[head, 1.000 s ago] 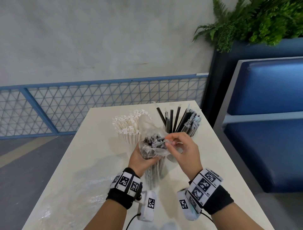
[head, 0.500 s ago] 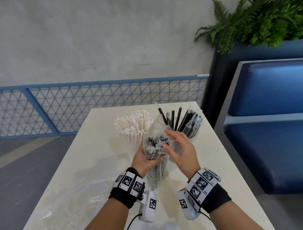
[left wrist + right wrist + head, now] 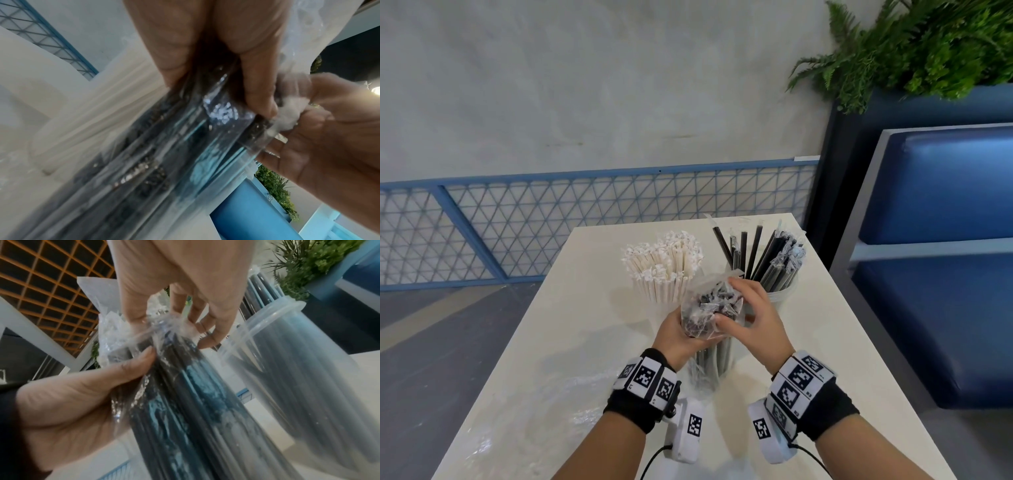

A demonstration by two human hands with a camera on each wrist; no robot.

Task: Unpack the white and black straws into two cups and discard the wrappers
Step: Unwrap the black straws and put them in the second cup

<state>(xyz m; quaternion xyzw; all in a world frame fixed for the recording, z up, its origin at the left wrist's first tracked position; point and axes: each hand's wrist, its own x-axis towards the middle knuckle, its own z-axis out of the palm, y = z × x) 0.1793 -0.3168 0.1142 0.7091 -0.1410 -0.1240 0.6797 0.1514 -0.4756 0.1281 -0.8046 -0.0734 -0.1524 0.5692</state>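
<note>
My left hand (image 3: 677,333) grips a clear plastic bag of black straws (image 3: 709,310), held upright above the table (image 3: 592,329). My right hand (image 3: 740,310) is at the bag's open top, thumb and fingers pinching the plastic (image 3: 164,325) around the straw ends. In the right wrist view my left hand (image 3: 72,394) wraps the bag's (image 3: 185,394) side. Behind the bag, white paper-wrapped straws (image 3: 664,265) stand in one cup. Black straws (image 3: 765,262) stand in a clear cup (image 3: 781,295) just right of my right hand.
A crumpled clear wrapper (image 3: 534,414) lies on the table's front left. A blue bench (image 3: 935,274) is close along the table's right side, with a planter (image 3: 914,51) behind it. A blue mesh fence (image 3: 551,222) runs past the far edge.
My right hand has gone from pinching the bag's open lip to closing over the straw tops, thumb now on the bag's side. The bag has shifted slightly right and away.
</note>
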